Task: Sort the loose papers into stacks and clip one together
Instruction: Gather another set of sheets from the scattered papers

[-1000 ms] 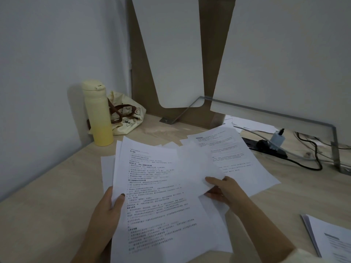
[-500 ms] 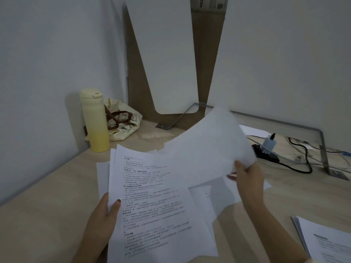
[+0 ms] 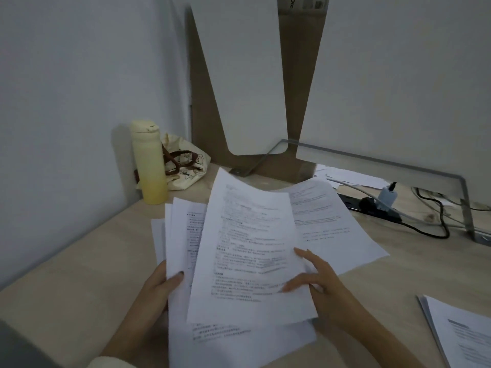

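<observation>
Pale wood desk [image 3: 66, 274] filled the near view, set in a corner of plain grey-white wall [image 3: 66, 75].

On the near left, the left hand [image 3: 159, 285] gripped a fan of printed papers [image 3: 183, 235], its thumb curled over their front and the other fingers hidden behind. The right hand [image 3: 318, 280] met the right edge of 1 top sheet [image 3: 249, 256], which lay tilted and bowed over the fan. Its thumb and forefinger rested fairly straight and spread on the sheet's face. The remaining fingers were blurred at the edge, so I could not tell whether they pinched the sheet or only touched it.

Just right of that, another printed sheet [image 3: 332, 224] lay flat on the desk. At the near right corner a separate stack [image 3: 462, 338] was cut off by the frame. The print on every page was too small to read.

Farther left, a yellow bottle [image 3: 150, 166] stood upright against the wall, touching a cream cloth bag [image 3: 186, 166] with brown handles. At the far right lay a black power strip [image 3: 372, 205] with a plug and cables, under a metal frame [image 3: 398, 166]. White panels [image 3: 244, 75] rose behind.
</observation>
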A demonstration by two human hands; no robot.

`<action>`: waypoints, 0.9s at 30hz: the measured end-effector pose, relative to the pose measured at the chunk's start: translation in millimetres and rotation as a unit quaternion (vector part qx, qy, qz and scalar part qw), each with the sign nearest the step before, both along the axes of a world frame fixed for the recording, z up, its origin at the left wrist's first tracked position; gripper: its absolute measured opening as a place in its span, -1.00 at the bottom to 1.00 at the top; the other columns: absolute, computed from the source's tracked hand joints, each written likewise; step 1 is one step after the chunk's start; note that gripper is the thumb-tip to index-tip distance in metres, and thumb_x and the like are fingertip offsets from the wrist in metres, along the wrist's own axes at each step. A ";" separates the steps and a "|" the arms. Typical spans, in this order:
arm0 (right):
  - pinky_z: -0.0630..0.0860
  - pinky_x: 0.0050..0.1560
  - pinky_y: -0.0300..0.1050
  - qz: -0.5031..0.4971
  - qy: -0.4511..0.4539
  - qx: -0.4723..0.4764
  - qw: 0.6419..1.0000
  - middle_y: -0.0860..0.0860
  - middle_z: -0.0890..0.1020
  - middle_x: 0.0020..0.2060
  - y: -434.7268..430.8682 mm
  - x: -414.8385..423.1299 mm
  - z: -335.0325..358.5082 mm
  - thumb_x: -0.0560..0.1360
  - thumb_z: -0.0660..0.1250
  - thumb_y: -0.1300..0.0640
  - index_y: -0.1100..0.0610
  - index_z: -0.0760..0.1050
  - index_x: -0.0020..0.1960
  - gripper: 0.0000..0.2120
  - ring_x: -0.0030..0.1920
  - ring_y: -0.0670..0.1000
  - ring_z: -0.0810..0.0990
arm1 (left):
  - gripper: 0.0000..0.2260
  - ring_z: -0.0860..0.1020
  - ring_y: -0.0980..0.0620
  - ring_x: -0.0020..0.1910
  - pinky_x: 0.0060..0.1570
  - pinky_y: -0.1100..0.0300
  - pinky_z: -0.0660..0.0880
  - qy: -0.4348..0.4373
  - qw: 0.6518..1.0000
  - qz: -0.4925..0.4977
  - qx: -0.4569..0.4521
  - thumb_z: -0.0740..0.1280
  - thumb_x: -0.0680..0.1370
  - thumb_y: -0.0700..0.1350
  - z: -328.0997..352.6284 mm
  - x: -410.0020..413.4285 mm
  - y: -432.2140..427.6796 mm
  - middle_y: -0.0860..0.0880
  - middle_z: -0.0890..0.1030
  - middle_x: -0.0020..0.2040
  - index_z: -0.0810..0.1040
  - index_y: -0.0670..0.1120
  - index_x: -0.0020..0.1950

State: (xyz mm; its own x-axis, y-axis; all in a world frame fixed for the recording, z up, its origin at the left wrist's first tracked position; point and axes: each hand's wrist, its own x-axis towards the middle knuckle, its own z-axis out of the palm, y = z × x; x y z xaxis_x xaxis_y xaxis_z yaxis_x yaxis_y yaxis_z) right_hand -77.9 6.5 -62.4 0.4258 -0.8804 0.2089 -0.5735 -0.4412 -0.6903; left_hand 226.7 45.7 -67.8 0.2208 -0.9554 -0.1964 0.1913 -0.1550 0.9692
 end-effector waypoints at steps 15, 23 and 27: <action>0.61 -0.18 -0.21 -0.175 -0.289 0.245 0.909 0.11 0.65 -0.04 10.1 9.8 21.7 0.53 0.21 0.33 0.15 0.48 0.10 -0.80 -0.10 0.06 0.65 | -0.74 0.58 -0.05 0.13 0.21 -0.06 0.44 -0.021 0.999 0.024 -0.040 0.18 0.56 -0.26 -4.1 -3.6 1.4 0.02 0.65 0.11 0.54 0.03 0.12; 0.52 -0.05 -0.19 -0.212 -0.082 0.185 0.956 0.16 0.60 -0.03 9.8 32.9 9.7 0.54 0.18 0.34 -0.04 0.26 0.40 -0.50 -0.05 0.13 0.59 | -0.74 0.56 0.03 0.08 0.15 0.08 0.45 -0.041 0.998 0.030 -0.038 0.16 0.58 -0.27 -2.3 -6.4 1.0 0.07 0.63 0.05 0.51 -0.01 0.15; 0.29 -0.25 -0.49 -0.186 0.028 0.070 0.980 -0.09 0.56 -0.07 10.2 38.3 15.3 0.58 0.07 0.30 -0.01 0.26 0.42 -0.55 -0.27 -0.33 0.34 | -0.78 0.52 -0.11 0.17 0.25 -0.02 0.38 -0.068 0.997 0.031 -0.036 0.14 0.59 -0.27 1.1 -11.7 -0.8 -0.04 0.59 0.06 0.48 -0.08 0.16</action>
State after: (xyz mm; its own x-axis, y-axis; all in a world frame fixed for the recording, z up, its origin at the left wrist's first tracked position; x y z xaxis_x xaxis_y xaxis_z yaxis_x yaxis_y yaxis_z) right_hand -39.7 16.7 -47.0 0.0772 -0.9952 0.0602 -0.7151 -0.0974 -0.6922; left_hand 215.0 45.0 -66.7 0.3003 -0.9495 -0.0913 0.0645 -0.0753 0.9951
